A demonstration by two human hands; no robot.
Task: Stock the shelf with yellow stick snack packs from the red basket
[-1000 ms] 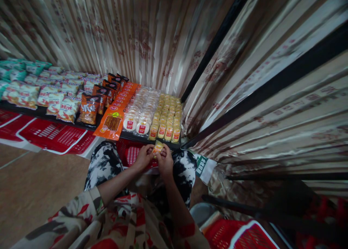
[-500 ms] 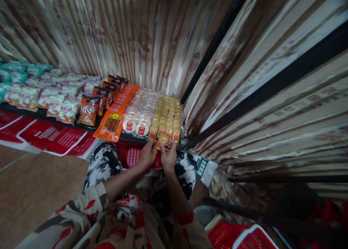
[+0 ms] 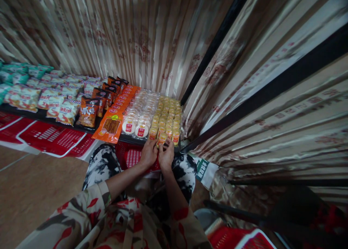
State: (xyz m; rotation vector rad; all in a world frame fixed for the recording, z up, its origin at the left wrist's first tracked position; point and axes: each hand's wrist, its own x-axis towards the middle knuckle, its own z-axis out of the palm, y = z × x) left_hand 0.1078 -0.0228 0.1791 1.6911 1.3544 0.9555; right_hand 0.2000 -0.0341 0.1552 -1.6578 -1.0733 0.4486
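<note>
A small yellow snack packet with a red-and-white label (image 3: 162, 138) is between my two hands at the front edge of the black shelf (image 3: 130, 138). My left hand (image 3: 148, 153) has its fingers closed at the packet's lower left side. The fingers of my right hand (image 3: 166, 155) are bent round its right side. Behind the packet stand rows of similar yellow packets (image 3: 169, 113). To their left are clear-wrapped round white crackers (image 3: 141, 129), then flat orange snack bags (image 3: 111, 124).
Orange-and-black bags (image 3: 88, 111), white bags (image 3: 68, 110) and green bags (image 3: 19, 77) line the shelf further left. Red baskets (image 3: 57, 137) sit below. Dark metal bars (image 3: 214, 48) and a pleated plastic sheet (image 3: 130, 35) bound the back and right. A red basket (image 3: 233, 238) is at lower right.
The held yellow packet has moved slightly and sits more upright against the front row. My right fingers have shifted a little on it. The other goods have stayed put.
</note>
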